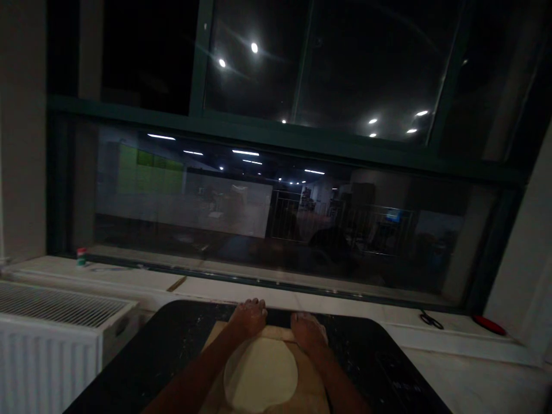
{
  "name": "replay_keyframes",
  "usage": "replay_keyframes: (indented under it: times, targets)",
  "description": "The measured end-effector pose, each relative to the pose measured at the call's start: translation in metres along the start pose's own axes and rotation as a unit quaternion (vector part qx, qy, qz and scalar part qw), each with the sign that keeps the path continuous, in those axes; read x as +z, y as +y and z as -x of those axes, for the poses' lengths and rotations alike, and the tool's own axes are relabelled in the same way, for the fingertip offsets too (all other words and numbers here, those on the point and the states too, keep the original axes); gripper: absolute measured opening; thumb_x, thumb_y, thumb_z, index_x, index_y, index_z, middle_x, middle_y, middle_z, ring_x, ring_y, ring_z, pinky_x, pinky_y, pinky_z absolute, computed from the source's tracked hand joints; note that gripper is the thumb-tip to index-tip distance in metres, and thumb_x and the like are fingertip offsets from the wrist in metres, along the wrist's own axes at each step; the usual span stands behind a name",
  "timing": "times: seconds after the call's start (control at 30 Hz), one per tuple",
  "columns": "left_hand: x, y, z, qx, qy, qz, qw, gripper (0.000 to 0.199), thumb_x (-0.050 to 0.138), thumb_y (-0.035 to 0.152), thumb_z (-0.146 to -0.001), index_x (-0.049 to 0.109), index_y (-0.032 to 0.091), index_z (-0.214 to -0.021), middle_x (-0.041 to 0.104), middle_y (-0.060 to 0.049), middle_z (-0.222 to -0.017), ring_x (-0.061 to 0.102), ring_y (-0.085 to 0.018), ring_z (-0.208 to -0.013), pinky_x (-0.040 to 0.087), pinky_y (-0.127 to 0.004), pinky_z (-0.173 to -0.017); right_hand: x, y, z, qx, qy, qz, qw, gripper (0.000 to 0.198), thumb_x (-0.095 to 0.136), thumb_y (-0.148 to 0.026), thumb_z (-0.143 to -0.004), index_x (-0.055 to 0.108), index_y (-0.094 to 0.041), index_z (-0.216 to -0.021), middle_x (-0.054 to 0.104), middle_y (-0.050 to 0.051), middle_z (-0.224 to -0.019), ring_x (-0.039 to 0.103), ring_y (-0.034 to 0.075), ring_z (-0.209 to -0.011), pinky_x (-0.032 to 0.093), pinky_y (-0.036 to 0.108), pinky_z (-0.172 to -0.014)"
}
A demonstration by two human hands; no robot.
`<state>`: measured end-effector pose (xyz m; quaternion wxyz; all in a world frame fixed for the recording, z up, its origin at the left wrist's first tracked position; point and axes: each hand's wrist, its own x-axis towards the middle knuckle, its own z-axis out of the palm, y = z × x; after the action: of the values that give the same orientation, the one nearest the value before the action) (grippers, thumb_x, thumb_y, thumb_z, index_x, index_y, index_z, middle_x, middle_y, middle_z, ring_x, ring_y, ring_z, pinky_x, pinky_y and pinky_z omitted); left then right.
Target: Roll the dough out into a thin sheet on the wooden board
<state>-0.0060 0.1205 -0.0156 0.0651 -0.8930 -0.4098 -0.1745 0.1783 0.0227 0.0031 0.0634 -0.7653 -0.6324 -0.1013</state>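
Observation:
A flat round sheet of pale dough (261,376) lies on a wooden board (313,391) set on a black table (172,345). At the far edge of the dough, both of my floury hands rest palm down on a pale rolling pin (279,332). My left hand (250,316) covers its left end and my right hand (308,330) its right end. Only the short stretch of the pin between the hands shows. My forearms reach in from the bottom of the view on either side of the dough.
A white windowsill (215,284) runs behind the table below a dark window. On the sill are a small jar (81,256) at the left, and scissors (431,319) and a red lid (488,325) at the right. A white radiator (52,339) stands at the left.

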Motion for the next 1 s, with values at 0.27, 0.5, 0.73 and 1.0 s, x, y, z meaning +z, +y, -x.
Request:
replay_keyframes:
  times: [0.27,0.5,0.73,1.0]
  targets:
    - [-0.010,0.008,0.045,0.036,0.055,0.016,0.998,0.040,0.040,0.022,-0.097,0.062,0.018,-0.131,0.067,-0.014,-0.133,0.060,-0.030,-0.125,0.047,-0.054,-0.105,-0.011,-0.020,0.065,0.012,0.068,0.012,0.998,0.043,0.029,-0.023,-0.104,0.071,-0.018,-0.115,0.072,0.015,-0.117,0.066,0.027,-0.112,0.053,0.040,-0.088]
    - [-0.004,0.003,0.100,0.131,0.136,0.030,0.982,0.047,0.028,0.019,-0.102,0.054,0.017,-0.140,0.061,-0.013,-0.142,0.060,-0.024,-0.127,0.052,-0.046,-0.106,0.004,-0.024,0.119,-0.036,0.178,-0.025,0.983,0.036,0.046,-0.019,-0.099,0.065,-0.020,-0.129,0.067,0.010,-0.132,0.062,0.026,-0.122,0.045,0.043,-0.104]
    - [-0.010,-0.004,0.148,0.157,0.186,0.049,0.969,0.044,0.038,0.025,-0.104,0.045,0.024,-0.147,0.062,-0.010,-0.142,0.056,-0.024,-0.133,0.050,-0.047,-0.110,0.010,-0.025,0.141,-0.132,0.313,-0.124,0.932,0.023,0.063,-0.022,-0.087,0.071,-0.034,-0.104,0.076,-0.004,-0.103,0.069,0.021,-0.098,0.047,0.033,-0.088]
    - [-0.021,-0.001,0.096,0.152,0.062,0.014,0.986,0.044,0.032,0.028,-0.106,0.048,0.021,-0.146,0.058,-0.008,-0.146,0.055,-0.026,-0.134,0.048,-0.048,-0.110,0.029,-0.023,0.113,-0.097,0.358,-0.078,0.925,0.029,0.046,-0.020,-0.096,0.073,-0.030,-0.101,0.076,-0.002,-0.108,0.070,0.020,-0.097,0.049,0.032,-0.085]
